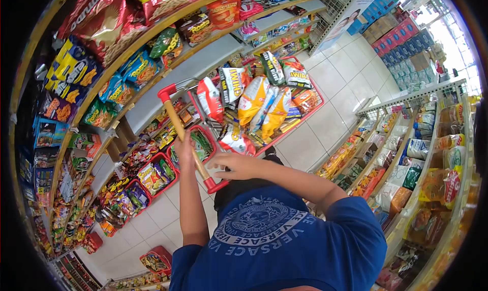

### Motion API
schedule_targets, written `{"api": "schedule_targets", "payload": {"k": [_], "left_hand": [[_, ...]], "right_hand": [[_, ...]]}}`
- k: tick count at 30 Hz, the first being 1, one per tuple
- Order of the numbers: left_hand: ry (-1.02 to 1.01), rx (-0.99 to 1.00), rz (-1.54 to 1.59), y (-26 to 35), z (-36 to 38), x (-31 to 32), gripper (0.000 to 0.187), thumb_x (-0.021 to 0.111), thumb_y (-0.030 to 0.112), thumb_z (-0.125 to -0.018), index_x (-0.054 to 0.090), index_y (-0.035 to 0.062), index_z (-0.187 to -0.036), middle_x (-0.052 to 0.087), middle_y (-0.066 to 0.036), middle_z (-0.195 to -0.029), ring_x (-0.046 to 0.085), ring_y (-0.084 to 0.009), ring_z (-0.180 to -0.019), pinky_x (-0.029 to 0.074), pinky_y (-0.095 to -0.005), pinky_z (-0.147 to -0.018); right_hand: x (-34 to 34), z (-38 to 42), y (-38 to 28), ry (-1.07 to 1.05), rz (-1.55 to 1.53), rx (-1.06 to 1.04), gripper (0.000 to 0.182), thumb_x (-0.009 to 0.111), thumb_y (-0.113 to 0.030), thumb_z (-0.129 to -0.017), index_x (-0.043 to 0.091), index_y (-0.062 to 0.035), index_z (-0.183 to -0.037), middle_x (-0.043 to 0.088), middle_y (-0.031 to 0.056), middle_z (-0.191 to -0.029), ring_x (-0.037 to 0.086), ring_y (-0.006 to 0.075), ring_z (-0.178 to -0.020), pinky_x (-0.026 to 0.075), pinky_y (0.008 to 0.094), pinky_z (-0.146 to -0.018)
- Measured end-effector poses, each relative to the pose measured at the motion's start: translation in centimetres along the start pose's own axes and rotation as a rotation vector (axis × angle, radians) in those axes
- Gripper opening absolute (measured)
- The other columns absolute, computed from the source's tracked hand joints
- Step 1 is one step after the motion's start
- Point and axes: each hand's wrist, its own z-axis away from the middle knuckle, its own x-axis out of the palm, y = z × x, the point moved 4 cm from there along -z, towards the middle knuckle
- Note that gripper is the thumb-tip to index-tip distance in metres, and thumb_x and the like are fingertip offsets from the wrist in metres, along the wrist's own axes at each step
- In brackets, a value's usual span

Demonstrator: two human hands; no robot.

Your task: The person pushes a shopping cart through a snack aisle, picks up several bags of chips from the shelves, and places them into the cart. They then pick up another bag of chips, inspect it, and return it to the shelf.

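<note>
My left hand (185, 150) is wrapped round the tan bar of the shopping cart handle (175, 121), which has red ends. Close to the handle's lower red end hovers my right hand (235, 165), its fingers loosely bent and apart, with nothing seen in it. Beyond the handle, the shopping cart (319, 99) with a red rim is heaped with snack bags. Among them are white-and-red Chimi bags (233, 85), a dark green bag (273, 68), and yellow-and-white bags (252, 100) in the middle.
Shelves of snack bags (137, 67) run along the left. Red baskets of packets (155, 175) stand below them, near the cart. Another shelf unit with packaged goods (396, 164) stands on the right. Tiled floor (335, 80) lies between, with stacked boxes (401, 47) farther off.
</note>
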Motion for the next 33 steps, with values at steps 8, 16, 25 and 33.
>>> {"api": "schedule_targets", "payload": {"k": [8,16,25,33], "left_hand": [[0.147,0.064,-0.009,-0.9,1.4,-0.6,0.019,0.063,0.016,-0.082,0.046,0.0069,-0.077,0.047,0.0,-0.06,0.044,-0.0063,-0.046,0.034,-0.0201,-0.037],[0.274,0.074,-0.078,-1.1,3.6,-1.5,0.02,0.067,0.021,-0.08,0.052,0.007,-0.083,0.05,0.002,-0.061,0.045,-0.0061,-0.045,0.036,-0.019,-0.038],[0.29,0.11,-0.089,-0.3,4.5,-0.2,0.021,0.065,0.02,-0.081,0.051,0.0051,-0.086,0.05,0.001,-0.062,0.046,-0.006,-0.047,0.037,-0.0201,-0.04],[0.277,0.193,-0.197,0.8,2.6,0.9,0.019,0.062,0.021,-0.083,0.053,0.0049,-0.087,0.049,0.002,-0.061,0.046,-0.0061,-0.047,0.036,-0.0208,-0.038]], "right_hand": [[-20.0,16.0,14.5,0.681,0.423,0.009,0.016,0.061,-0.011,-0.079,0.059,-0.0043,-0.092,0.06,0.0125,-0.093,0.058,0.025,-0.086,0.046,0.0341,-0.074],[-22.3,27.0,43.4,0.947,0.081,0.838,0.041,0.045,-0.028,-0.091,0.034,-0.0038,-0.123,0.052,0.0106,-0.105,0.053,0.022,-0.09,0.044,0.0309,-0.077],[-23.4,21.3,39.7,1.006,-0.732,0.608,0.02,0.035,-0.022,-0.096,0.033,-0.011,-0.112,0.049,0.0035,-0.08,0.045,0.0071,-0.056,0.039,0.0218,-0.046],[-25.4,19.1,40.5,0.914,-0.735,0.691,0.039,0.036,-0.028,-0.095,0.023,-0.0058,-0.125,0.038,0.0192,-0.127,0.05,0.0341,-0.109,0.043,0.0474,-0.091]]}}
